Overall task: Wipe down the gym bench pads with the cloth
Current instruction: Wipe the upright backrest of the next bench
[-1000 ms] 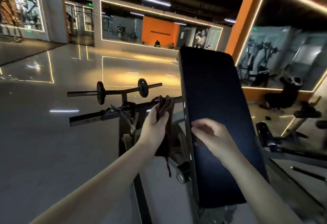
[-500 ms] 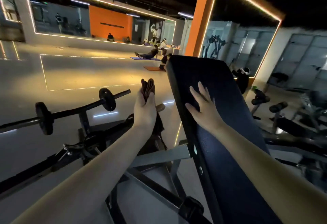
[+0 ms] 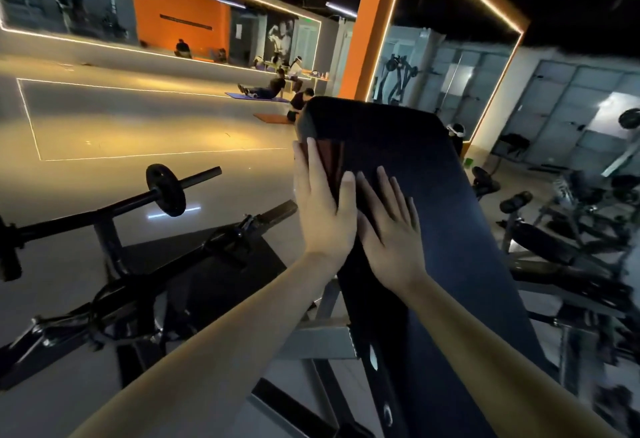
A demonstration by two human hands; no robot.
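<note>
Compared with half a second ago, the left hand (image 3: 322, 209) is no longer hanging in the air beside the bench pad (image 3: 457, 237). It is now lying against the pad's upper left edge and bringing the cloth (image 3: 331, 160) with it. The right hand (image 3: 391, 233) is sitting slightly higher on the pad than it was, and the camera is looking from closer in.

The cloth is dark reddish-brown and folded. It is lying just below the pad's rounded top corner, pinned between the left palm and the pad. The left fingers (image 3: 313, 157) are stretching out straight and close together over it, with the thumb pointing up along its inner edge. The right hand is pressing flat on the bare black surface just beside the left one, its fingers (image 3: 382, 183) straight and fanned a little apart, holding nothing.

The pad is tilting steeply, rising away from the person, and a grey steel frame (image 3: 318, 342) is supporting it from below. To the left, a barbell (image 3: 165, 191) with a small plate is resting on a black rack. Far across the shiny floor (image 3: 121, 126), people are exercising on mats (image 3: 258, 95) near an orange pillar (image 3: 372, 22).
</note>
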